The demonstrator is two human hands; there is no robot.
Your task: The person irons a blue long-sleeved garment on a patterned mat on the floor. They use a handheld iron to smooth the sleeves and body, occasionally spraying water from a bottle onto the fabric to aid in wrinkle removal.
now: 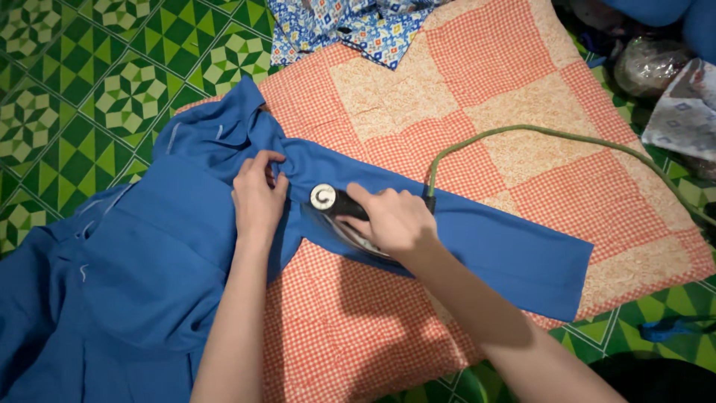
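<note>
A blue long-sleeved shirt (pixel 134 269) lies over an orange and cream checked quilt (pixel 477 89), one sleeve (pixel 507 250) stretched flat to the right. My right hand (pixel 391 220) grips the black handle of an electric iron (pixel 335 213) that rests on the sleeve near the shoulder. The iron's round dial faces up. My left hand (pixel 257 194) presses the blue cloth just left of the iron, fingers pinching a fold at the shoulder seam.
The iron's green cord (pixel 537 133) arcs over the quilt to the right edge. A blue and white patterned garment (pixel 350 26) lies at the quilt's top. Bags and cloth (pixel 671 82) sit top right. Green patterned flooring (pixel 89 82) surrounds the quilt.
</note>
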